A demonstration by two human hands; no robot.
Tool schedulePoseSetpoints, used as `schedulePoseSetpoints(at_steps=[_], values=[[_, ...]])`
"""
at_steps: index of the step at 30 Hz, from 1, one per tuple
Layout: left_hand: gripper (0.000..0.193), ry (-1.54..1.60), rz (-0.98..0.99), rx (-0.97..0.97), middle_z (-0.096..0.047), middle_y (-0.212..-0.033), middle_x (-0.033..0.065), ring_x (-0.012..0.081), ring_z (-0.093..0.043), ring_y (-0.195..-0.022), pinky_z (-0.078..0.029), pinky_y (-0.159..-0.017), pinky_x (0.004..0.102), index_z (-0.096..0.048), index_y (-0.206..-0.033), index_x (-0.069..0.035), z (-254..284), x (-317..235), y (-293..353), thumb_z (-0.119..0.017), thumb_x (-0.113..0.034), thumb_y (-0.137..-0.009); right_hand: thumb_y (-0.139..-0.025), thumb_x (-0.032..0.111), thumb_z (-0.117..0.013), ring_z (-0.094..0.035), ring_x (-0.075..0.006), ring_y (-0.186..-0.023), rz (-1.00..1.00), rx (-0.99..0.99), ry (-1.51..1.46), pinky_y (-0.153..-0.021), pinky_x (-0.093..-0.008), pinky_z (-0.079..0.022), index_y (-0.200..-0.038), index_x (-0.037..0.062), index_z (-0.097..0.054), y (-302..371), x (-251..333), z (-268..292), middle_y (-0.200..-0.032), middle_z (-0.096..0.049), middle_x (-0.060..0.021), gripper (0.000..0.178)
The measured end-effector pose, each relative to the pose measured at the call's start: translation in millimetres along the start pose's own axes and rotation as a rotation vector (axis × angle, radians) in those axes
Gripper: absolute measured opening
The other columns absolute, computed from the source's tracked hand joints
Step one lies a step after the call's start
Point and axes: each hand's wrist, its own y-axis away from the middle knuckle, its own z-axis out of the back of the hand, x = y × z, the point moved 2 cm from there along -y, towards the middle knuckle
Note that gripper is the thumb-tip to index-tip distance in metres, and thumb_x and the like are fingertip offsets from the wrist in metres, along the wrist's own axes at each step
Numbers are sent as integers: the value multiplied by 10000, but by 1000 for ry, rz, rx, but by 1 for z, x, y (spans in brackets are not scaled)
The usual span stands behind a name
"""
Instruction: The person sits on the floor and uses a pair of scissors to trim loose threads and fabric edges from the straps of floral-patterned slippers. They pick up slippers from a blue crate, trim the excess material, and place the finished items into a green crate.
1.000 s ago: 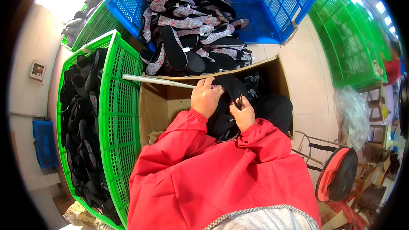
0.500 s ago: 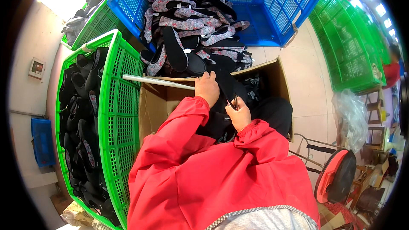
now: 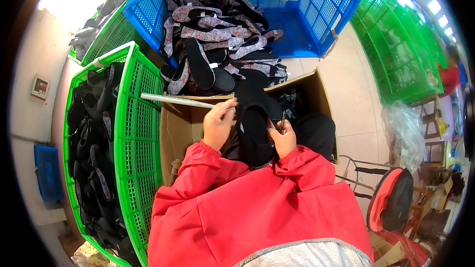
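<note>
A black fabric slipper (image 3: 253,118), its opening facing up, stands in front of me above the cardboard box. My right hand (image 3: 283,139) is closed at its right edge, thumb on the opening's rim. The same hand also holds a small dark pair of snips (image 3: 283,122) with the tips pointing up. Just left of the slipper is my left hand (image 3: 217,124), fingers partly bent and apart, with nothing visible in them. Whether its fingertips touch the slipper I cannot tell. A pale rod (image 3: 173,100) lies across the box behind that hand.
The cardboard box (image 3: 174,133) sits around my knees. Ahead, a blue crate (image 3: 316,29) holds piled floral slippers (image 3: 213,34). A green crate (image 3: 136,153) of black slippers stands at my left. To the right are a stool (image 3: 391,200), clear plastic (image 3: 405,133) and green crates (image 3: 396,49).
My left hand has drawn back toward me and left, off the black material. The slipper now stands with its opening showing. My right hand has moved slightly right and down, still holding the snips.
</note>
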Motion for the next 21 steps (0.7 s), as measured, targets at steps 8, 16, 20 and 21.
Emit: schedulePoseSetpoints(at_steps=[8, 16, 20, 21], values=[[564, 965, 488, 88, -469, -1400, 45, 167, -491, -1241, -422, -1015, 336, -362, -1472, -78, 4, -1, 9, -601, -221, -982, -748, -64, -582, -578, -141, -570, -162, 207, -380, -528, -263, -471, -947, 47, -554, -1, -2, 9, -733, -595, -39, 230], [547, 1124, 385, 140, -536, -1357, 52, 171, -526, -1218, -425, -1025, 357, -387, -1457, -71, -6, -16, 9, -592, -257, -985, -741, -56, -581, -579, -120, -640, -286, 438, -385, -625, -252, -473, -994, 28, -593, 16, 4, 7, -766, -611, -22, 267], [510, 1001, 499, 28, -549, -1347, 59, 185, -525, -1221, -411, -1037, 363, -430, -1427, -82, 8, 9, 17, -561, -310, -990, -734, -56, -597, -593, -124, -734, -318, 401, -364, -707, -267, -487, -1023, 33, -599, 13, -12, 8, -850, -622, -24, 303], [453, 868, 652, -67, -584, -1284, 50, 167, -551, -1152, -437, -957, 346, -469, -1399, -119, 13, 32, 21, -549, -312, -996, -740, -56, -603, -592, -128, -767, -337, 347, -381, -722, -275, -491, -1060, 32, -597, 10, -19, 15, -892, -619, -32, 332]])
